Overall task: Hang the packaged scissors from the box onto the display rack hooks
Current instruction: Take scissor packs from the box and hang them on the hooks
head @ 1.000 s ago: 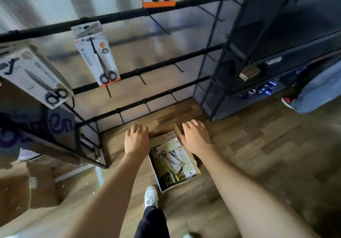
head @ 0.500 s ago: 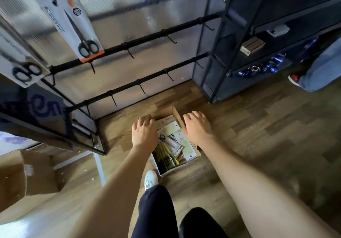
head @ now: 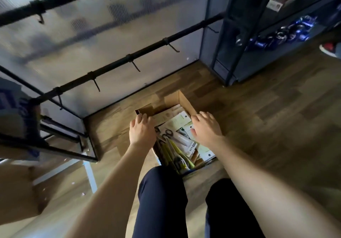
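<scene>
On the wooden floor [head: 258,127], just below the lowest bar of the display rack [head: 129,58], sits the open cardboard box [head: 186,103], and both hands are at its sides: the left hand [head: 142,132] has its fingers curled over the left wall, its grip closed on the cardboard, while the right hand [head: 206,129] rests over the right wall with fingers loosely spread, grasping nothing that can be seen. The packaged scissors [head: 177,140] lie inside the box in a loose, overlapping pile; the topmost pack runs its long axis diagonally, black handle loops toward the far left, blades toward the near right. The likely trouble is in that pile: lifting one card could drag its neighbours out, since they overlap. The hooks [head: 135,66] on the bar are thin and angled forward, so a pack's hang hole may miss the tip if the card comes up crooked; those hang holes cannot be made out here.
</scene>
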`<move>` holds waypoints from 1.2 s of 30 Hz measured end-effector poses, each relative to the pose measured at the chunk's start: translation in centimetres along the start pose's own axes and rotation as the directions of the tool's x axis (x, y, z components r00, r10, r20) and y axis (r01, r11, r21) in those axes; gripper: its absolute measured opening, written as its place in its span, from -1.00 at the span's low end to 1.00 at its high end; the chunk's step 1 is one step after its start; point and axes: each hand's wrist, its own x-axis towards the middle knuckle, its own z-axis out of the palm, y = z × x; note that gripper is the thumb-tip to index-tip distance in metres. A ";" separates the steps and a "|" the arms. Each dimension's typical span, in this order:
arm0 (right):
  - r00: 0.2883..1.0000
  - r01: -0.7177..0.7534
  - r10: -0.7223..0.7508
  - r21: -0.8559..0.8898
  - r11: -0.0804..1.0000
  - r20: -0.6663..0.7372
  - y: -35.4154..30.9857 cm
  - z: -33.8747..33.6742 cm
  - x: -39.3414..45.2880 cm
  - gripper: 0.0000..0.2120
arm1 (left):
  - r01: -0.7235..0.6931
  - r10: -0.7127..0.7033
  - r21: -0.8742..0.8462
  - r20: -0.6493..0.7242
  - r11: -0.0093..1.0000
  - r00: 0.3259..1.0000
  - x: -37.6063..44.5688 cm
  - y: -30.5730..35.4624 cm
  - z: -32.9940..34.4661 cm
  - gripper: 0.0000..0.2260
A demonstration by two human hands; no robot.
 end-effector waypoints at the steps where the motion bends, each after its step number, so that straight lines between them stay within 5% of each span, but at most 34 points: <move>1: 1.000 -0.001 0.001 -0.008 1.000 -0.004 0.1 1.8 0.6 -0.53 | -0.003 0.003 0.009 -0.008 1.000 1.000 0.9 -0.3 1.5 -0.62; 17: 0.998 0.009 -0.011 -0.033 0.999 -0.062 1.1 19.3 4.4 -0.63 | -0.167 0.165 0.088 0.023 0.982 0.986 7.1 -0.5 18.7 -0.63; 24: 0.998 -0.026 0.028 0.041 0.999 -0.051 2.5 23.7 3.8 -0.63 | -0.330 0.316 0.078 0.150 0.941 0.937 6.6 1.8 22.9 -0.60; 31: 0.994 -0.099 0.101 0.074 0.992 -0.032 4.7 27.3 2.2 -0.66 | -0.653 0.601 0.074 0.325 0.754 0.730 4.7 4.8 26.2 -0.62; 36: 0.995 -0.076 0.080 0.056 0.995 -0.058 4.6 28.3 2.8 -0.71 | -0.762 0.673 0.163 0.381 0.626 0.634 4.6 5.4 27.4 -0.58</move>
